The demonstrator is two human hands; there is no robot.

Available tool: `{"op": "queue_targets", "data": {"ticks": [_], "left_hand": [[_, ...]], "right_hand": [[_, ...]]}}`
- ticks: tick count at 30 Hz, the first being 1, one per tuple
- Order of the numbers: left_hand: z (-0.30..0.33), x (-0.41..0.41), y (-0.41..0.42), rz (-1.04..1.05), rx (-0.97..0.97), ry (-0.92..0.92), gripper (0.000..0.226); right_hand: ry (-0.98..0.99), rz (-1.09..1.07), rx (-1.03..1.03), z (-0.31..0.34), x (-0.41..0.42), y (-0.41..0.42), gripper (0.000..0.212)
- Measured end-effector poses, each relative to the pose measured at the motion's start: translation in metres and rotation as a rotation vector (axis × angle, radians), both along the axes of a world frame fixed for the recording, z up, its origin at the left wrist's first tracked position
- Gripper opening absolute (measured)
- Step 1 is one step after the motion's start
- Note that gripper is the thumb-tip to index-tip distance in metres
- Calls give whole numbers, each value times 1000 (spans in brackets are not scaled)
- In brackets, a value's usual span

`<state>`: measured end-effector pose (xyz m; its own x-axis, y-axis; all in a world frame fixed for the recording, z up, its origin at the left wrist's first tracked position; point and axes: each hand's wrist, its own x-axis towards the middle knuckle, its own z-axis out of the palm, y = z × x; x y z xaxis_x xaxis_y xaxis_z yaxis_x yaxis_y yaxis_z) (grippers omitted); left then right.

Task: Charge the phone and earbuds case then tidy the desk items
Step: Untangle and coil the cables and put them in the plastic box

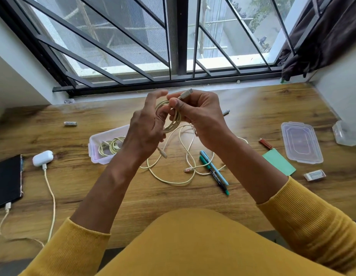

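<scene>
Above the desk (252,108) the left hand (147,128) holds a coiled cable (174,122) looped round its fingers — the right hand (197,116) pinches the cable's plug end.

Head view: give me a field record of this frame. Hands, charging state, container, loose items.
left hand: left hand holds the coiled cable, fingers through the loop
right hand: right hand pinches the cable's plug end
phone: phone at desk left, cable plugged in
earbuds case: earbuds case beside the phone, cable plugged in
container: open plastic box with one coiled cable inside; its lid lies apart at right
loose on desk: uncoiled cable, two pens, green sticky notes, eraser, battery
</scene>
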<state>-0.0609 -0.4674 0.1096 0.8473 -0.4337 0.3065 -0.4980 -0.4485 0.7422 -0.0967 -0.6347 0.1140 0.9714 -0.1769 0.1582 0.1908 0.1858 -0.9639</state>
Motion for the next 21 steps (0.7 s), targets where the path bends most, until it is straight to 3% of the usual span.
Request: {"op": "queue_targets", "data": {"ticks": [6, 11, 16, 21], "left_hand": [[2, 1, 0, -8, 113, -206, 31], [-5, -1, -5, 96, 219, -272, 19], [0, -4, -9, 147, 179, -302, 12], [-3, -2, -7, 256, 92, -303, 11]], "right_hand": [[23, -66, 4, 1, -4, -1, 15], [67, -127, 22, 0, -9, 5, 19], [107, -116, 57, 0, -8, 9, 26], [141, 39, 58, 1, -4, 4, 28]]}}
